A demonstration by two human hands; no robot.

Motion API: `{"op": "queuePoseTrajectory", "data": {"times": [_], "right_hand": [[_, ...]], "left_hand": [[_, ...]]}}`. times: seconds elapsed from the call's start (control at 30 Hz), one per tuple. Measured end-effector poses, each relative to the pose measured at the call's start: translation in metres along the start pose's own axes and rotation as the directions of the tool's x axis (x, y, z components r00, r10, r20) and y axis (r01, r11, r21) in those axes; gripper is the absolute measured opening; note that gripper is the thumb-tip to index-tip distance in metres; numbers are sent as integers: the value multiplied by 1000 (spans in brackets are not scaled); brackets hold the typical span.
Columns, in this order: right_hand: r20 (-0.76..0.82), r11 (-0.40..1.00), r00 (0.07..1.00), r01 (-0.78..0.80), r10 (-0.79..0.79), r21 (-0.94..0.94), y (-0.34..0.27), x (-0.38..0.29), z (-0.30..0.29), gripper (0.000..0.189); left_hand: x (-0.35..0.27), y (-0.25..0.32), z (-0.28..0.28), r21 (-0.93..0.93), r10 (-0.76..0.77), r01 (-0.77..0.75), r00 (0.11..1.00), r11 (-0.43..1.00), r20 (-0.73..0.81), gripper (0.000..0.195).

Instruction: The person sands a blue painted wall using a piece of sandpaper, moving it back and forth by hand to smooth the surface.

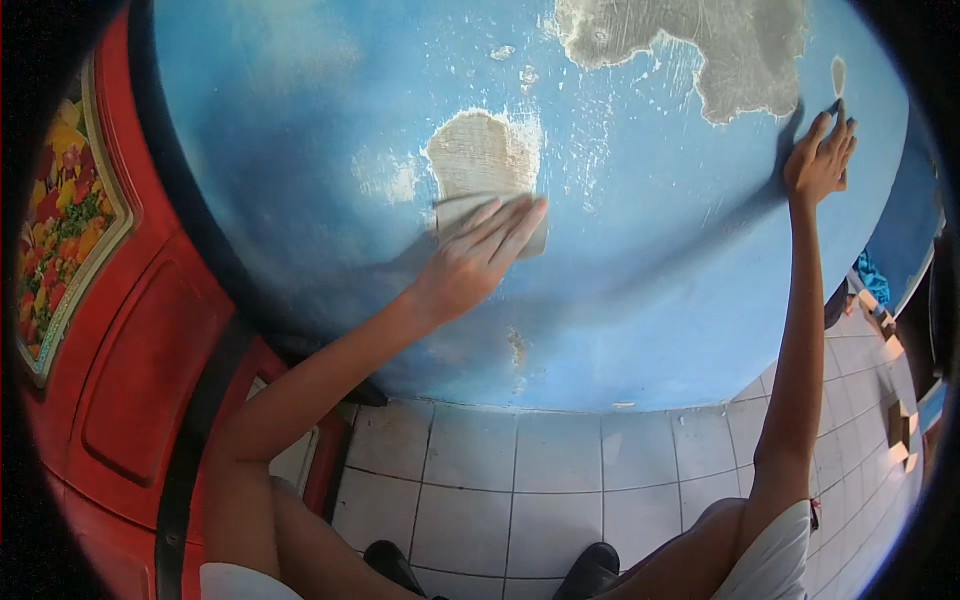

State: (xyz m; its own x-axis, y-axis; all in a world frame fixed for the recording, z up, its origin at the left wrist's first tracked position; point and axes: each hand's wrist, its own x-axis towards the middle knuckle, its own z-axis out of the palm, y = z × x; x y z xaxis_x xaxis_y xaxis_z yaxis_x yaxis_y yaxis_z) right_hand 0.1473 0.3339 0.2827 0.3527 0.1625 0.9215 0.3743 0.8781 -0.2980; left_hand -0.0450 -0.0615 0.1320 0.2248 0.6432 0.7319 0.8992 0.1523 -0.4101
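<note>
My left hand [469, 262] presses a folded sheet, probably sandpaper [532, 241], flat against the blue painted wall [645, 225]. Its fingers lie spread over the sheet. Just above it is a roughly square pale patch [484, 154] where the paint is gone. Farther right, my right hand [819, 159] rests on the wall with its arm stretched out and its fingers somewhat apart. Its fingertips reach just below a small oval bare spot [838, 77]. A small brown edge shows beside that palm; I cannot tell what it is.
A large grey bare area [690, 56] spreads across the upper wall. At left stands a red panelled cabinet [135, 360] with a flower picture [64, 225]. White floor tiles [559, 450] meet the wall's base. Small box-like pieces [900, 431] and blue cloth [871, 281] lie at far right.
</note>
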Motion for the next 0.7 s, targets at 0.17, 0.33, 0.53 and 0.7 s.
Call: {"op": "queuePoseTrajectory", "data": {"times": [0.17,0.33,0.53,0.7], "right_hand": [[-40,1000,999,-19,19,-6,3,2,-2,64],[-50,1000,999,-12,12,6,2,-2,2,64],[-3,1000,1000,-4,4,5,5,-1,0,67],[-10,1000,1000,-27,28,1,0,0,-4,66]], "left_hand": [[-18,-3,-9,-26,58,-56,991,998,118,62],[13,-9,-17,-13,46,-45,996,999,73,62],[26,-11,-15,29,-25,27,998,999,-61,64],[-13,3,-3,32,34,-35,999,999,30,66]]}}
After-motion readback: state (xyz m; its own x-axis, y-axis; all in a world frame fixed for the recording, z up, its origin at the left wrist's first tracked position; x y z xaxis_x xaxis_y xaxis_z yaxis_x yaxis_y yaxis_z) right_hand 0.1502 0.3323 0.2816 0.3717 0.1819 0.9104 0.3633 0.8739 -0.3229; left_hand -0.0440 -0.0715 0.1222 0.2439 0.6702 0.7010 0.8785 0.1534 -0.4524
